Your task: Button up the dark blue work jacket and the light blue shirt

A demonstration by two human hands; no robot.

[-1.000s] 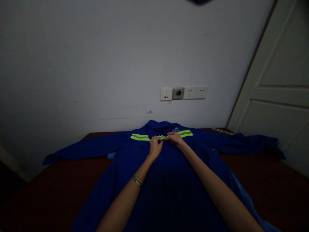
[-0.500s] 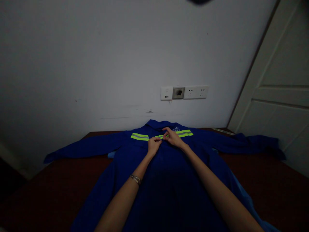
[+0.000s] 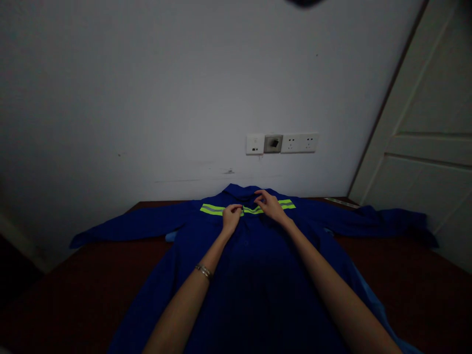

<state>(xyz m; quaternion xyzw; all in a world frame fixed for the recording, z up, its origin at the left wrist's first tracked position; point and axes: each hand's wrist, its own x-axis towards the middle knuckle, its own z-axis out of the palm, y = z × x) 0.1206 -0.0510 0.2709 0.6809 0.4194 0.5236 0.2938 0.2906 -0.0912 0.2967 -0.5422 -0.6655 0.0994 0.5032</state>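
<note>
A blue work jacket (image 3: pixel 254 275) lies front up with its sleeves spread to both sides and its collar towards the wall. A yellow-green reflective band (image 3: pixel 212 209) crosses the chest. My left hand (image 3: pixel 232 216) is closed in a pinch at the front edge of the jacket, beside the middle of the band. Over the band to its right is my right hand (image 3: pixel 271 204), thumb and fingers curved and apart, with nothing visible between them. A button (image 3: pixel 246 243) shows faintly lower on the front. What lies right under the fingertips is hidden.
Beneath the jacket is a dark red-brown table (image 3: pixel 140 275), with light blue cloth (image 3: pixel 372 295) showing past the jacket's right side. Behind stands a white wall (image 3: pixel 165 98) with several socket plates (image 3: pixel 299 143). A pale door (image 3: pixel 424 162) is at the right.
My right hand has drawn away from the left, up and to the right, and its fingers have parted. The left hand has shifted slightly left and up, still pinching the jacket.
</note>
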